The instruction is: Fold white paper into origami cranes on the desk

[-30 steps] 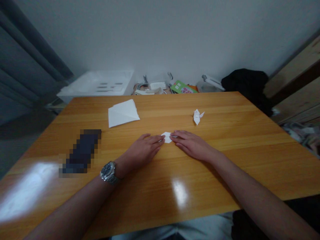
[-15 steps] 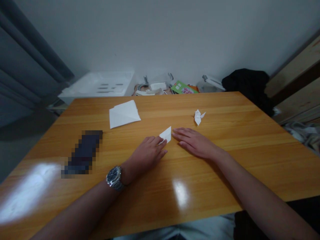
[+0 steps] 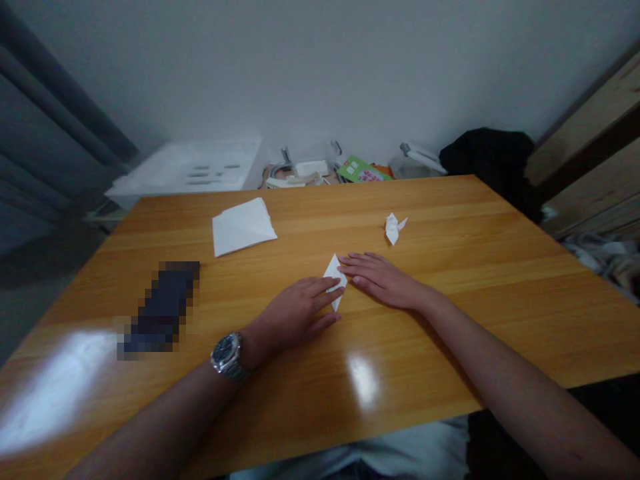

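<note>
A small folded piece of white paper (image 3: pixel 333 267), shaped like a narrow diamond, lies flat on the wooden table (image 3: pixel 425 373). My left hand (image 3: pixel 303 310), with a metal watch (image 3: pixel 227 355) on its wrist, rests its outstretched fingertips on the paper's lower half, hiding part of it. From the other side my right hand (image 3: pixel 383 280) lies flat, fingers stretched out, their tips at the paper's right edge. Beyond my right hand sits a small folded paper figure (image 3: pixel 393 229) with pointed ends.
White paper sheets (image 3: pixel 243 228) lie at the table's back left. Nearer, a dark pixelated object (image 3: pixel 163 307) is on the left. Behind the table are a white tray-like box (image 3: pixel 185 163), a green booklet (image 3: pixel 361 170) and a black cloth-like heap (image 3: pixel 487 157).
The folded paper now shows as a full diamond, standing lengthwise. My left fingers have spread out over it, and my right fingertips have come onto its edge. The view has shifted slightly.
</note>
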The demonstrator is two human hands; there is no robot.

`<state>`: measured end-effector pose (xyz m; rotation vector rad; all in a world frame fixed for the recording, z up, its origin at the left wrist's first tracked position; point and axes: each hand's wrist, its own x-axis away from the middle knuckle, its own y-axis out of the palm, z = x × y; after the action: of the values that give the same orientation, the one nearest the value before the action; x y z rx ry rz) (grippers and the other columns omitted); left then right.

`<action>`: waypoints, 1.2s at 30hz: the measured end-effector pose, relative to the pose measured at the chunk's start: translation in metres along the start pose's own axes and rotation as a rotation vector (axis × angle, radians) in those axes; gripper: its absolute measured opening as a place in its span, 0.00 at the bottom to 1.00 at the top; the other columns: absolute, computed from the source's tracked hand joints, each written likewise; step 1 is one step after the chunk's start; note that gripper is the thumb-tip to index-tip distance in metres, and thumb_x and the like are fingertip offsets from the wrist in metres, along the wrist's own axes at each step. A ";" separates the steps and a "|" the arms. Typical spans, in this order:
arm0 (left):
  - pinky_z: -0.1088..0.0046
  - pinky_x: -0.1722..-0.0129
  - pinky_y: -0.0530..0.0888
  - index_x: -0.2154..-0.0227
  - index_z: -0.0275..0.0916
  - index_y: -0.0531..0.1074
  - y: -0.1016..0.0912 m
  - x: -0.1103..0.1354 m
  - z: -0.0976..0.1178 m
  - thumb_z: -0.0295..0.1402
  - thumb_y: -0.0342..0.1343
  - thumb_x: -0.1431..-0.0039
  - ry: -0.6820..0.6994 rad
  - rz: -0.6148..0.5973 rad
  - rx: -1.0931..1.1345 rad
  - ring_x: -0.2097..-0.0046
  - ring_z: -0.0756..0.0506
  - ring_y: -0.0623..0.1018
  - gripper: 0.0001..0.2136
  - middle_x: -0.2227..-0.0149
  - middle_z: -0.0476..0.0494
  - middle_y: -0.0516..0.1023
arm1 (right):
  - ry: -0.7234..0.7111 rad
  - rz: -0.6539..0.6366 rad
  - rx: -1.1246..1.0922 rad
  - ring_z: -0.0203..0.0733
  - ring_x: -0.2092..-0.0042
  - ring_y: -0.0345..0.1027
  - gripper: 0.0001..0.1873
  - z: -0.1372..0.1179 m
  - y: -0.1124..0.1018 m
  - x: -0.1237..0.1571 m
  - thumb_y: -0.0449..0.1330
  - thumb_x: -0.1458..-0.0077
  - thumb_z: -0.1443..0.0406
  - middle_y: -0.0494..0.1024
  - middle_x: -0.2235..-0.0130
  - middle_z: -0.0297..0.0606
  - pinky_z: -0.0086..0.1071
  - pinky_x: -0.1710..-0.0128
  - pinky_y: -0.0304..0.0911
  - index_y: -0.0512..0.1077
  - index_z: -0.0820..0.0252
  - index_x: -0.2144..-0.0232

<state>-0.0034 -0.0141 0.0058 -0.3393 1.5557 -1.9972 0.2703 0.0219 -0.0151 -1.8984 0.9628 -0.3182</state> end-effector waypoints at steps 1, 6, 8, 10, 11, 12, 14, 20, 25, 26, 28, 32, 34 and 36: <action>0.55 0.38 0.70 0.36 0.40 0.66 0.000 0.000 0.000 0.41 0.49 0.29 0.001 0.002 -0.007 0.37 0.38 0.71 0.22 0.36 0.35 0.69 | 0.008 0.003 -0.016 0.45 0.31 0.57 0.21 0.000 0.000 0.000 0.48 0.28 0.59 0.67 0.33 0.35 0.55 0.31 0.49 0.66 0.44 0.37; 0.55 0.39 0.71 0.36 0.40 0.66 0.002 0.000 0.002 0.42 0.48 0.29 -0.010 0.007 -0.041 0.38 0.38 0.72 0.22 0.36 0.35 0.68 | 0.021 0.011 -0.033 0.45 0.31 0.57 0.21 0.000 -0.001 -0.001 0.48 0.28 0.58 0.67 0.33 0.36 0.55 0.31 0.50 0.68 0.45 0.37; 0.56 0.39 0.71 0.36 0.41 0.65 0.002 -0.001 0.003 0.42 0.48 0.29 -0.017 -0.003 -0.054 0.38 0.38 0.72 0.22 0.35 0.35 0.67 | 0.011 0.011 -0.009 0.45 0.31 0.56 0.21 0.000 0.000 -0.001 0.49 0.29 0.59 0.66 0.33 0.35 0.54 0.31 0.50 0.67 0.44 0.37; 0.56 0.39 0.71 0.36 0.40 0.65 0.002 -0.001 0.003 0.43 0.47 0.28 -0.025 -0.015 -0.064 0.38 0.37 0.71 0.22 0.35 0.36 0.67 | 0.006 0.002 0.022 0.45 0.31 0.55 0.21 0.000 0.001 -0.001 0.49 0.28 0.59 0.66 0.33 0.35 0.54 0.31 0.49 0.67 0.44 0.37; 0.56 0.39 0.71 0.36 0.40 0.65 0.002 -0.001 0.004 0.43 0.47 0.28 -0.027 -0.023 -0.067 0.38 0.37 0.71 0.23 0.35 0.36 0.67 | 0.005 -0.001 0.036 0.45 0.30 0.55 0.21 0.001 0.002 -0.001 0.48 0.28 0.59 0.65 0.32 0.35 0.54 0.31 0.49 0.66 0.45 0.36; 0.56 0.39 0.71 0.36 0.40 0.65 0.002 -0.002 0.004 0.43 0.47 0.28 -0.026 -0.027 -0.068 0.38 0.37 0.71 0.23 0.35 0.36 0.67 | 0.005 -0.002 0.048 0.45 0.30 0.55 0.22 0.001 0.002 -0.001 0.48 0.28 0.58 0.65 0.32 0.36 0.54 0.31 0.49 0.66 0.45 0.36; 0.56 0.39 0.70 0.37 0.40 0.66 0.002 -0.002 0.003 0.43 0.47 0.28 -0.022 -0.022 -0.073 0.39 0.37 0.72 0.22 0.36 0.37 0.68 | 0.000 0.000 0.068 0.46 0.30 0.55 0.22 0.000 0.003 -0.001 0.49 0.29 0.58 0.64 0.32 0.36 0.54 0.32 0.50 0.66 0.45 0.36; 0.57 0.38 0.69 0.38 0.41 0.66 0.003 -0.004 0.003 0.42 0.48 0.29 -0.020 -0.018 -0.089 0.40 0.38 0.72 0.21 0.37 0.38 0.69 | -0.015 0.009 0.136 0.48 0.32 0.58 0.21 -0.004 0.002 -0.003 0.50 0.29 0.59 0.66 0.33 0.39 0.54 0.33 0.53 0.68 0.48 0.37; 0.53 0.34 0.63 0.40 0.41 0.68 0.004 -0.005 -0.002 0.42 0.48 0.28 -0.003 -0.017 -0.126 0.40 0.39 0.73 0.19 0.38 0.39 0.71 | -0.050 0.029 0.171 0.49 0.34 0.61 0.20 -0.006 0.000 -0.004 0.51 0.30 0.59 0.69 0.35 0.42 0.52 0.35 0.57 0.71 0.51 0.40; 0.52 0.34 0.62 0.40 0.41 0.69 0.005 -0.006 -0.003 0.41 0.48 0.28 -0.004 -0.012 -0.129 0.40 0.39 0.73 0.19 0.38 0.39 0.72 | -0.063 0.042 0.175 0.49 0.34 0.62 0.19 -0.006 0.000 -0.004 0.52 0.30 0.60 0.70 0.35 0.43 0.51 0.35 0.58 0.72 0.52 0.41; 0.52 0.34 0.63 0.41 0.40 0.69 0.006 -0.006 -0.006 0.41 0.48 0.28 -0.009 0.002 -0.135 0.40 0.40 0.74 0.19 0.39 0.39 0.73 | -0.096 0.068 0.183 0.49 0.36 0.64 0.18 -0.006 -0.001 -0.003 0.53 0.30 0.60 0.71 0.37 0.45 0.50 0.36 0.60 0.75 0.55 0.44; 0.54 0.34 0.64 0.41 0.37 0.69 0.008 -0.006 -0.013 0.40 0.49 0.28 -0.016 0.033 -0.135 0.40 0.40 0.74 0.19 0.40 0.38 0.73 | -0.165 0.097 0.190 0.50 0.38 0.66 0.16 -0.007 -0.003 -0.003 0.55 0.31 0.61 0.74 0.40 0.48 0.49 0.38 0.62 0.77 0.57 0.47; 0.54 0.33 0.64 0.40 0.37 0.69 0.009 -0.006 -0.015 0.39 0.49 0.28 -0.018 0.045 -0.128 0.40 0.40 0.74 0.19 0.39 0.37 0.73 | -0.175 0.098 0.187 0.50 0.39 0.68 0.15 -0.008 -0.003 -0.003 0.55 0.31 0.61 0.75 0.40 0.48 0.49 0.39 0.64 0.77 0.57 0.48; 0.55 0.33 0.64 0.39 0.36 0.67 0.009 -0.005 -0.016 0.39 0.49 0.28 -0.018 0.054 -0.127 0.39 0.40 0.73 0.20 0.38 0.36 0.72 | -0.175 0.094 0.183 0.51 0.39 0.69 0.15 -0.008 -0.002 -0.003 0.55 0.32 0.62 0.76 0.41 0.47 0.48 0.39 0.65 0.78 0.58 0.49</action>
<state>-0.0051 0.0004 -0.0068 -0.3605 1.6667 -1.8546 0.2640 0.0196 -0.0090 -1.6792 0.8722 -0.1748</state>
